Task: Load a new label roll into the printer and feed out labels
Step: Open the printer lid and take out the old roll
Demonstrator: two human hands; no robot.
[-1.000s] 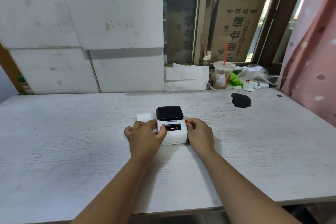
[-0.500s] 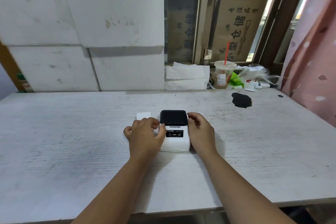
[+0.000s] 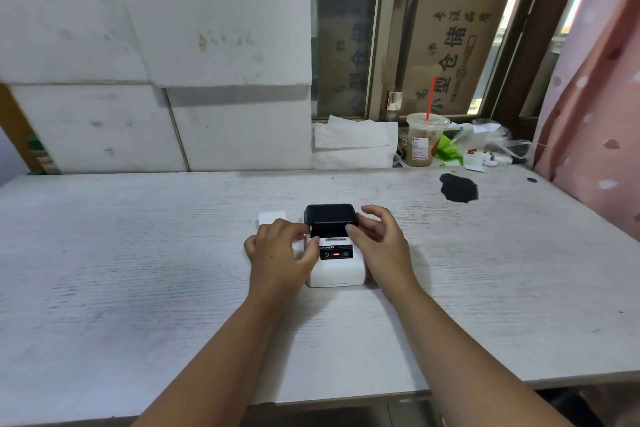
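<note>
A small white label printer (image 3: 337, 270) with a black lid (image 3: 329, 218) sits mid-table; a red light glows on its front panel. The lid's front edge is raised slightly above the white body. My left hand (image 3: 280, 256) rests against the printer's left side, fingertips at the lid's left corner. My right hand (image 3: 375, 239) is at the right side, thumb on the lid's front right corner, the other fingers spread and lifted. A white label piece (image 3: 272, 218) lies flat just left of the lid, partly behind my left hand.
The white wooden table (image 3: 138, 270) has a black stain (image 3: 459, 188) at the back right. Along the back edge stand folded white paper (image 3: 355, 146), a plastic drink cup with a red straw (image 3: 424, 140) and clear bags (image 3: 485, 146). A pink curtain (image 3: 595, 114) hangs at right.
The lid was pressed flat half a second ago; now its front edge is lifted and the red light shows again. My right fingers have spread away from the printer's side.
</note>
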